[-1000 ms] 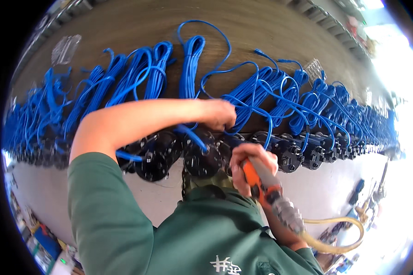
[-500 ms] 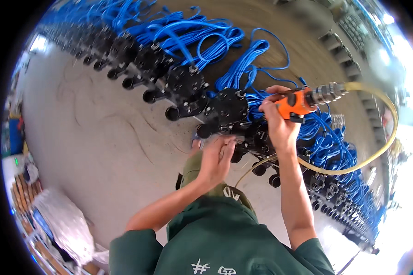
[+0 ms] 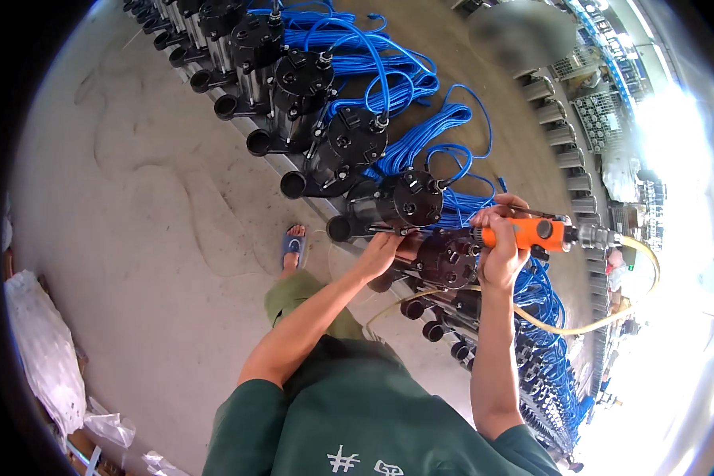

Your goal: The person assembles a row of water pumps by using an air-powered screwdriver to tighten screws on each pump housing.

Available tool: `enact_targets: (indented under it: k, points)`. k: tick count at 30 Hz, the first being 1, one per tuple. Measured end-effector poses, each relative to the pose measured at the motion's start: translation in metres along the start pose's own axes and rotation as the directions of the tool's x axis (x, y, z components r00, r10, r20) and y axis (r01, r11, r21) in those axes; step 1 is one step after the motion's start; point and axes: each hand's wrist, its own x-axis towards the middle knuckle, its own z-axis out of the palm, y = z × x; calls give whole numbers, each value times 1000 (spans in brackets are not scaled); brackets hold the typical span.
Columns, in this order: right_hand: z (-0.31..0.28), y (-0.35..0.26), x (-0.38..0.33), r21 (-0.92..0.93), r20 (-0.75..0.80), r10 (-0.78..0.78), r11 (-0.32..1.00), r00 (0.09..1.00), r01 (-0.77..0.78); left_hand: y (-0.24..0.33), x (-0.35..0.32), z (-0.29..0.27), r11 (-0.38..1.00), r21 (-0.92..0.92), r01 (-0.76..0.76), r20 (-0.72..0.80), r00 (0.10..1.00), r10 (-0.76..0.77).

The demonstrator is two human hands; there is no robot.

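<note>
My right hand (image 3: 503,258) is closed round an orange air screwdriver (image 3: 538,236), lying roughly level, its nose pointing left at the lid of a black pump (image 3: 450,259). Whether the tip touches a screw there I cannot make out. A yellow air hose (image 3: 646,258) runs from the tool's metal coupling and loops back under my right forearm. On the left side of that same pump my left hand (image 3: 381,255) grips its body, fingertips partly hidden. Just beyond stands another black pump (image 3: 414,200), a blue cable (image 3: 456,163) rising from its lid.
More black pumps (image 3: 345,143) stand in a long diagonal row, their round outlets facing left. Coiled blue cables (image 3: 428,135) lie along their right side. Metal cylinders (image 3: 567,157) line the far right. A white plastic-wrapped bundle (image 3: 44,349) sits on the floor at left.
My view has shifted along the row. The screwdriver has swung nearer level, its nose now at the pump's lid. My left hand has stayed at the pumps' outlet side.
</note>
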Motion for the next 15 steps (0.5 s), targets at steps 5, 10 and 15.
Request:
enact_targets:
  k: [5, 10, 15]
  points:
    - [-4, 7, 3, -24, 36, 20, 1000, 999, -19, 5, 3, 1, 991, -111, 69, -2, 998, -70]
    - [-5, 8, -1, 24, 71, 18, 1000, 997, -20, 5, 3, 2, 982, -152, 108, -28, 993, -114]
    - [-10, 13, -8, 35, 133, 18, 999, 991, -23, 5, 1, 6, 977, -180, 113, -50, 991, -124]
